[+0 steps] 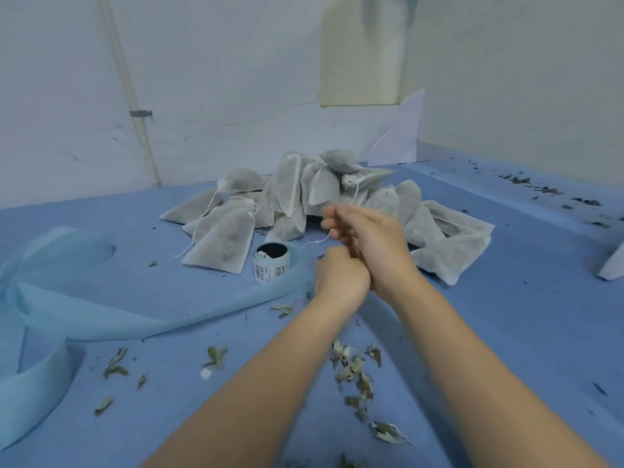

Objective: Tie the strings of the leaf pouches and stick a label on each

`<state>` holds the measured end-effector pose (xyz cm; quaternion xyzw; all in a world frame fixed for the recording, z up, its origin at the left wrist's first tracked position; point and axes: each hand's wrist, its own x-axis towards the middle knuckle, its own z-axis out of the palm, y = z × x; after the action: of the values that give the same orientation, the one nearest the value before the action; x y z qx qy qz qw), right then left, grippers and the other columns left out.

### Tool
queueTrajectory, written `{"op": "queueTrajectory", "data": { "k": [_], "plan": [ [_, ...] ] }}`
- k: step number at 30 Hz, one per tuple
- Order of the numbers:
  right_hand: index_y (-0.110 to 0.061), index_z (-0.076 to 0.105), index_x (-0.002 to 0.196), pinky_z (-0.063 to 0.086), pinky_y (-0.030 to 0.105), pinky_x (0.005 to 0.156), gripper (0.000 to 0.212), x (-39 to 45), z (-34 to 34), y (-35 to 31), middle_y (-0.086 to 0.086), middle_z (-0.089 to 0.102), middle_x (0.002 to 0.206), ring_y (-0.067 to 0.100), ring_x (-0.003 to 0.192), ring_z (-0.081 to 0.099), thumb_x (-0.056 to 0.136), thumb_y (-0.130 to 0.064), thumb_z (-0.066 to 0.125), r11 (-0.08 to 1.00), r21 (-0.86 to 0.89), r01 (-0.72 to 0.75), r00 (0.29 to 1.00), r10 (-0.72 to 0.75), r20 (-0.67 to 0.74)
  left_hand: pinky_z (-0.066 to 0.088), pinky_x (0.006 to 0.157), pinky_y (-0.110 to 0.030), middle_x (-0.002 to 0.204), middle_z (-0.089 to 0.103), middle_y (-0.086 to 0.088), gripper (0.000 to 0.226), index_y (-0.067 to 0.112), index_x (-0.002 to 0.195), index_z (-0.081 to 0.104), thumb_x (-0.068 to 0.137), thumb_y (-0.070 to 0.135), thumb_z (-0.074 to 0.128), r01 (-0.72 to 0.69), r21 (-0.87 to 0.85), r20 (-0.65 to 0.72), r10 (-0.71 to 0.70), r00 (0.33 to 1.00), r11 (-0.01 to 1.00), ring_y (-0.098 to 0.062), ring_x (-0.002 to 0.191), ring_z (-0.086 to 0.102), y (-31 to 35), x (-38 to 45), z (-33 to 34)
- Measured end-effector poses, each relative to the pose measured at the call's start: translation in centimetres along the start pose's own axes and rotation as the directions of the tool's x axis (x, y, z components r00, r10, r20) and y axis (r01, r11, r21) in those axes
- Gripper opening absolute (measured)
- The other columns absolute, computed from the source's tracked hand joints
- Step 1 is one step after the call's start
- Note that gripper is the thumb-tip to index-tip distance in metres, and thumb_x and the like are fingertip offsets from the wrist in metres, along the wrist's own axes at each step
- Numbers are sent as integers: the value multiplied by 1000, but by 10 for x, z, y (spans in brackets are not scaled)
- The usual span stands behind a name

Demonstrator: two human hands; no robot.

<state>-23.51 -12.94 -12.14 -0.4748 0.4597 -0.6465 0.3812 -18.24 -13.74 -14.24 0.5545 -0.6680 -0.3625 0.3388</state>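
Both hands meet above the blue table point(506, 332), just in front of the heap of leaf pouches point(304, 194). The right hand point(368, 238) is raised with its fingers curled, apparently pinching a thin white string point(315, 242) that trails off to the left; the left hand point(339, 271) sits lower, pressed against the right wrist, fingers curled inward, though motion blur hides exactly what it pinches. A second string point(355, 194) runs up towards a pouch at the top of the heap, so that is probably the 1 being tied. The roll of labels point(273, 263) stands just left of the hands, untouched. The risk here is pulling too hard: a tug could drag the pouch off the heap and topple its neighbours, or a loose knot could spill more leaves point(354, 376) like those already scattered near the forearms.
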Motion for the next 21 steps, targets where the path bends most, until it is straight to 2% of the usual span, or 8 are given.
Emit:
{"op": "queueTrajectory", "data": {
  "k": [3,6,8,11,13,16,19,21],
  "plan": [
    [-21,72,70,44,12,57,27,6,-24,8,-8,68,62,0,57,56,92,-17,58,1000,-12,9,988,-10,-153,29,47,-17,100,64,-9,22,12,91,56,97,16,36,-55,158,62,45,997,986,-19,81,52,6,12,28],
    [-25,72,63,44,16,62,27,13,-41,14,-9,70,63,-1,57,57,87,-21,61,998,-60,10,958,-27,-285,28,48,-17,87,55,0,24,19,77,47,97,15,36,-121,175,136,98,986,977,-17,82,54,15,22,45],
    [-27,71,55,43,18,64,31,18,-46,15,-10,69,60,-2,55,55,84,-19,62,999,-36,27,931,-38,-362,36,59,-17,101,58,-8,23,11,101,57,98,9,34,-163,104,191,141,971,981,-22,101,57,18,26,54],
    [-31,69,46,41,18,66,38,22,-50,17,-12,67,56,-5,53,53,82,-19,62,997,-42,58,884,-71,-461,39,96,-24,132,50,-20,33,-4,127,47,99,4,32,-140,83,239,116,964,987,-30,127,45,28,32,63],
    [-30,68,47,42,19,70,37,24,-55,19,-14,67,57,-6,56,54,82,-21,61,995,-93,46,877,-85,-473,36,102,-28,134,50,-15,32,2,126,47,99,10,32,-185,171,212,148,966,968,-27,128,44,27,36,69],
    [-29,68,53,44,19,73,33,23,-61,19,-15,68,60,-5,63,56,84,-22,61,988,-152,17,901,-81,-426,45,96,-34,121,60,-16,30,3,117,54,98,8,31,-194,201,190,156,969,960,-30,116,55,22,36,72],
    [-28,70,64,42,10,70,27,19,-61,18,-17,69,66,-6,71,59,88,-21,58,958,-281,55,927,-153,-342,45,89,-33,113,63,-16,28,3,109,58,97,8,34,-128,112,95,117,989,986,-30,110,57,22,29,70],
    [-26,73,76,41,10,74,22,17,-61,18,-13,71,80,0,86,60,91,-23,55,876,-474,89,930,-243,-275,49,79,-38,98,66,-17,23,9,88,61,95,10,39,-165,21,40,164,986,986,-32,96,61,22,26,63]
  ]
}}
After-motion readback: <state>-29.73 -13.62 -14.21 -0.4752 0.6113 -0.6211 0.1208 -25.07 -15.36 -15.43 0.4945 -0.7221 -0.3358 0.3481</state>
